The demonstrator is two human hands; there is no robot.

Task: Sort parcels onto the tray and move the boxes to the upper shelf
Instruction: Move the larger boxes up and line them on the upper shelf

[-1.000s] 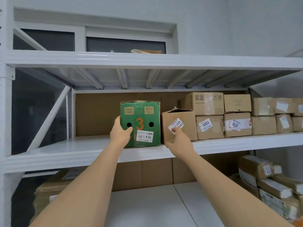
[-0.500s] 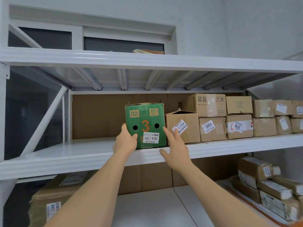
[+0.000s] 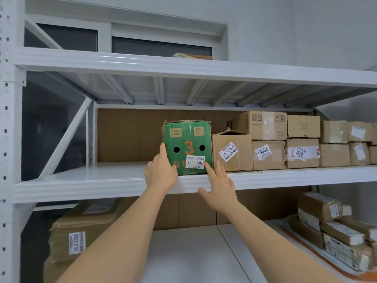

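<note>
Two hands at the shelf (image 3: 102,186) front edge, open room frame-left; left grip (image 3: 161,172) cups the green box (image 3: 188,147) corner; right grip (image 3: 219,182) spread, fingertip touching it.

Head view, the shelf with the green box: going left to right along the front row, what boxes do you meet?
Green box → box labelled 56-3-3304 → box labelled 3003 → box labelled 2010 → further brown boxes, labels unreadable.

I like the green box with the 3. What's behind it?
Behind the green box a brown cardboard sheet lines the back of the shelf. Whatever sits directly behind the box is hidden.
</note>
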